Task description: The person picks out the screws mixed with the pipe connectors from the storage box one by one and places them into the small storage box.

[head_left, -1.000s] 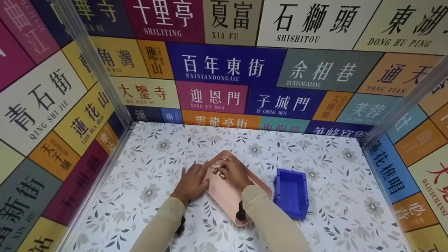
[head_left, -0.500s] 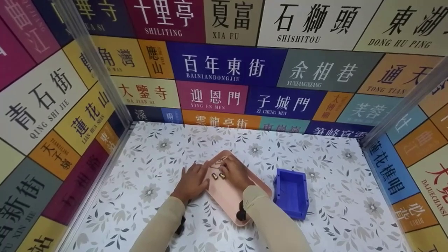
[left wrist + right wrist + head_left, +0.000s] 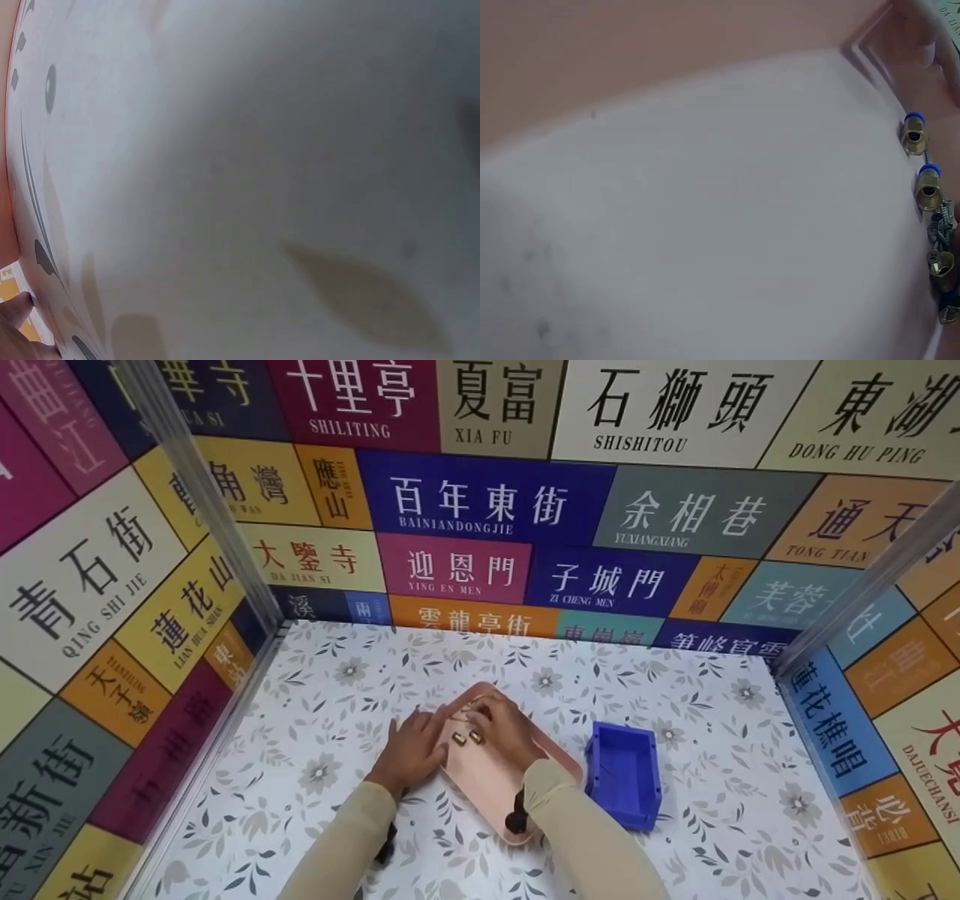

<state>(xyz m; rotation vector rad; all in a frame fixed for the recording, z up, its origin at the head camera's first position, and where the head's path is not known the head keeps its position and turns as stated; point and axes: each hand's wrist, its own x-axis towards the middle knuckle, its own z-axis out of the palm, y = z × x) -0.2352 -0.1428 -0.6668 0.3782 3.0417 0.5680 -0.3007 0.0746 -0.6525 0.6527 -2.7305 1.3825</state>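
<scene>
My left hand (image 3: 411, 750) rests against the left rim of the pink tray (image 3: 480, 784), fingers extended. Over the tray's far end is my right hand (image 3: 501, 729), its fingers bent down at small slender metal pieces (image 3: 463, 715); whether they pinch one is hidden. Two brass tube fittings (image 3: 477, 737) lie on the tray just below those fingertips. In the right wrist view, brass fittings (image 3: 928, 187) with blue rings line the right edge, near several screws (image 3: 941, 225) and another brass fitting (image 3: 941, 264). The left wrist view holds mostly blurred tablecloth.
A blue plastic bin (image 3: 595, 769) stands right of the tray, beside the right forearm. The table has a white leaf-and-flower cloth (image 3: 322, 697). Walls printed with colourful name signs (image 3: 480, 499) enclose its back and sides.
My right fingers have drawn off the two brass fittings, which now lie apart on the tray, slightly shifted. That hand moved slightly among the small pieces. My left hand stayed put.
</scene>
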